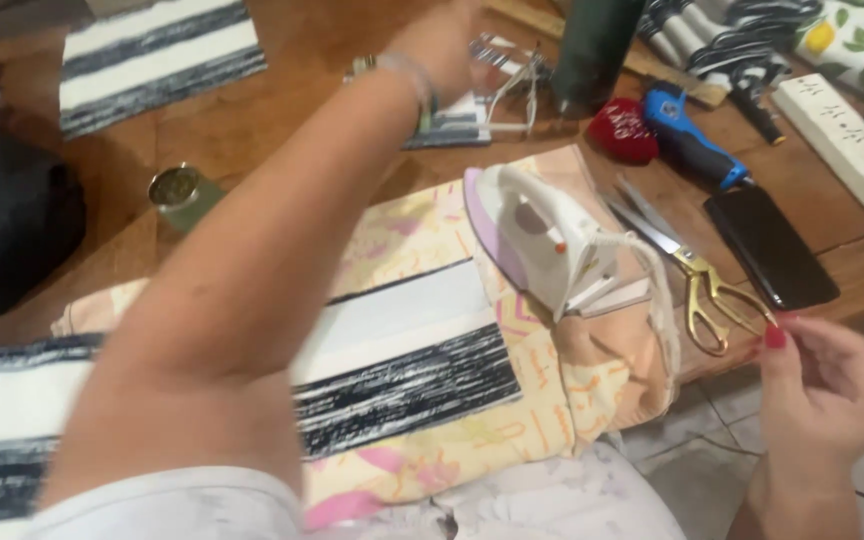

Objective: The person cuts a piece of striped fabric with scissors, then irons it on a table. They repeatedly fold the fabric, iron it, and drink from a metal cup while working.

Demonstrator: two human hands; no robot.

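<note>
Left hand (442, 45): extended far across the wooden table (282, 90), blurred by motion. Whether its fingers are spread or closed on anything cannot be told. Nearest to it, just to its right, lies a small clear plastic frame (510, 75) on a striped fabric scrap (452, 120). A bracelet sits at the wrist.

Right hand (827, 395): raised at the table's near edge, fingers loosely curled, thumb and forefinger drawn close together; red-painted nails. Any item between the fingertips is too small to make out. Its forefinger tip is just beside the loop handles of the gold-handled scissors (697, 275), steel blades pointing away from the hand.

Left of the scissors, a white and lilac plastic iron (542, 235) rests on its side on a peach, yellow and pink patterned cloth (422, 230), its fabric-covered cord looping toward the right hand. A flat piece of black-and-white striped woven fabric (402, 350) lies on the cloth beneath the left forearm.

Beyond the right hand: a black glossy phone (772, 245), a blue and black glue gun (687, 140), a red rounded pincushion (622, 130), a long white power strip (847, 140). Left of the left forearm stands a small green tin (180, 192) with a metallic lid.
</note>
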